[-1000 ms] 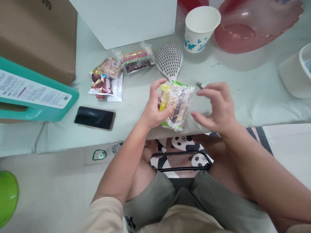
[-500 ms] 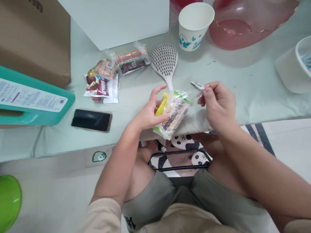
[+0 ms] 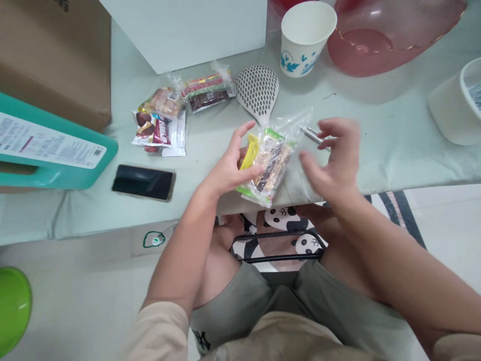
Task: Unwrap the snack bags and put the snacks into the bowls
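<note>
My left hand (image 3: 229, 168) is wrapped around clear-wrapped snack bars (image 3: 271, 165) at the table's front edge, thumb over the wrapper. A yellow packet (image 3: 248, 155) shows between that hand and the bars. The wrapper's loose clear end (image 3: 300, 120) sticks up toward the right. My right hand (image 3: 334, 160) is right of the bars, slightly blurred, thumb and fingers spread apart. Partly behind its fingers is a thin silver metal object (image 3: 311, 133); its kind and whether it touches the hand are unclear. Beyond the bars lies a grey slotted skimmer (image 3: 258, 90), its handle mostly hidden.
Several wrapped snacks (image 3: 160, 128) lie at the left, behind a phone (image 3: 143, 182). A teal container (image 3: 75, 150) and cardboard box (image 3: 56, 65) stand farther left. A white box (image 3: 195, 30), paper cup (image 3: 306, 42), pink bowl (image 3: 368, 50) and white tub (image 3: 453, 110) line the back and right.
My right hand has let go of the wrapper's end and spread its fingers. The wrapper end now stands loose. My left hand keeps its hold on the snack bars.
</note>
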The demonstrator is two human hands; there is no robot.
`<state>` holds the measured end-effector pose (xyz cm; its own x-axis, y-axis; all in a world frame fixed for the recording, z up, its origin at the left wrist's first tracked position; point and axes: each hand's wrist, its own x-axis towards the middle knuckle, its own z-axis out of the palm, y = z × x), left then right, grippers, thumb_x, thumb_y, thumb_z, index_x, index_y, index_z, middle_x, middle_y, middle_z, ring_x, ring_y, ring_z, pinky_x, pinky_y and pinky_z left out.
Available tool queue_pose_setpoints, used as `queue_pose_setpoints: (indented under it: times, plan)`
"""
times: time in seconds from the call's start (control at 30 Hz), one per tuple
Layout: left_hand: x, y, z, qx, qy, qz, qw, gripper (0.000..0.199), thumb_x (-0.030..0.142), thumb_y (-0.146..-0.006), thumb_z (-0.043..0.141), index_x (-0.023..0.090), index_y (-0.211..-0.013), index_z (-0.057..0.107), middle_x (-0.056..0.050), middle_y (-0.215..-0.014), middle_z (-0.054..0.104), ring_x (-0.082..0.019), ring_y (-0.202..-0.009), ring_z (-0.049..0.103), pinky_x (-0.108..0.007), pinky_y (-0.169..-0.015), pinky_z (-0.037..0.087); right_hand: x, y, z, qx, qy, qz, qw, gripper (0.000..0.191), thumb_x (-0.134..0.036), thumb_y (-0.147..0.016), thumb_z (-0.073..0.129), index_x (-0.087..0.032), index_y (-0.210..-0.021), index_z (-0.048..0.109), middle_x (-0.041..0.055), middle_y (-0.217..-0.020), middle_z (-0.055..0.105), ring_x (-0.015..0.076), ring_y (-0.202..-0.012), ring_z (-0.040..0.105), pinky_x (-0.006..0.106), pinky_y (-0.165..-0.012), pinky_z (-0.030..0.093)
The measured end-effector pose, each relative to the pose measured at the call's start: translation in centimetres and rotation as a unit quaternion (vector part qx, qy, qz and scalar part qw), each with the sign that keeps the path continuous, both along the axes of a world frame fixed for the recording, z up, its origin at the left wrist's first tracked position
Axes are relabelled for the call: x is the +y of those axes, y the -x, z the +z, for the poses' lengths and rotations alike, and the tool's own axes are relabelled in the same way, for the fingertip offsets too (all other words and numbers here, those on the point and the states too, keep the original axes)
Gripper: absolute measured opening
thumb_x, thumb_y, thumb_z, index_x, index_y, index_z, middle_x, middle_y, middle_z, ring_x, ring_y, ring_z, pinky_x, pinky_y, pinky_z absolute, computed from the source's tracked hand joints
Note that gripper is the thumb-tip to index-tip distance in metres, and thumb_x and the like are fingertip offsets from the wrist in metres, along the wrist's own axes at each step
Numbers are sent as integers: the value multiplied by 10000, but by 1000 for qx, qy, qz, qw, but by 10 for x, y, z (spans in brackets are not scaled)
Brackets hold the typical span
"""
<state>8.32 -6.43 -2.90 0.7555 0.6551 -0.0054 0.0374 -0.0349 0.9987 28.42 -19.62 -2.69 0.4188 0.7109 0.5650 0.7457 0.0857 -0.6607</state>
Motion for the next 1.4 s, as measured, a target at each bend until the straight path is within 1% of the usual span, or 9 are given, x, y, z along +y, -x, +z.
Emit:
queue_pose_setpoints:
  times: [0.07,0.17,0.43,0.57,0.73,0.93,1.03,1.17,1.4]
  plan:
    - [1,4,7,42,37,-94,994,982,508,-734,873,352,-1570,382,-52,-1061,735,-221,-857,740,-368,-784,621,1,5,1,-96,14,59,994,305,-467,-945,642,-282,-1188,645,131,-1223,678,316,-1155,640,510,-943,525]
    - [3,9,17,88,72,-174,978,1015,491,-760,861,324,-1609,329,-62,-1088,726,-218,-864,735,-359,-789,612,3,6,-4,-122,52,101,986,156,-401,-979,612,-292,-1004,720,65,-1011,752,300,-1092,679,530,-1013,460]
    - [10,18,20,126,81,-241,959,1021,486,-764,870,295,-1615,339,-98,-1218,723,-266,-1021,734,-415,-928,593,0,6,5,84,114,14,990,268,-418,-990,567,-241,-822,679,25,-701,649,207,-694,621,387,-729,502]
    - [12,20,21,105,93,-220,965,1032,499,-733,896,298,-1599,372,-97,-1208,720,-269,-1037,739,-421,-958,594,5,4,1,178,106,-40,978,307,-451,-997,547,-233,-801,638,15,-702,608,190,-698,611,363,-711,508]
    - [12,16,12,36,125,-126,983,1089,541,-684,925,381,-1588,339,-65,-1137,731,-280,-1001,765,-418,-870,630,5,-1,-4,129,31,-103,986,256,-446,-1021,463,-244,-1003,620,66,-921,657,235,-875,657,426,-818,533]
    - [14,-6,-15,-85,62,100,989,1216,669,-610,922,385,-1588,258,-112,-1420,616,-344,-1314,649,-478,-1054,562,0,28,-6,-30,16,106,994,361,-494,-931,605,-238,-1184,611,105,-1054,684,281,-970,655,465,-860,539]
    - [12,-11,-19,-84,36,110,990,1227,659,-625,920,388,-1602,229,-121,-1471,574,-348,-1364,609,-481,-1102,527,2,44,-9,-28,42,142,989,376,-348,-899,653,-237,-1254,595,72,-992,696,247,-882,655,407,-794,533]
    - [11,-8,-23,-54,34,101,993,1264,679,-644,901,399,-1631,163,-129,-1442,582,-361,-1343,618,-491,-1080,534,4,51,-8,-37,53,127,990,202,-181,-897,587,-249,-1077,648,0,-760,660,195,-738,641,343,-738,489]
    - [17,-5,-40,-70,44,145,986,1202,635,-732,869,441,-1637,102,-81,-1237,659,-330,-1244,683,-496,-1021,565,2,53,-8,-87,52,110,989,231,-190,-919,549,-261,-1076,702,-5,-688,648,190,-693,632,346,-733,462]
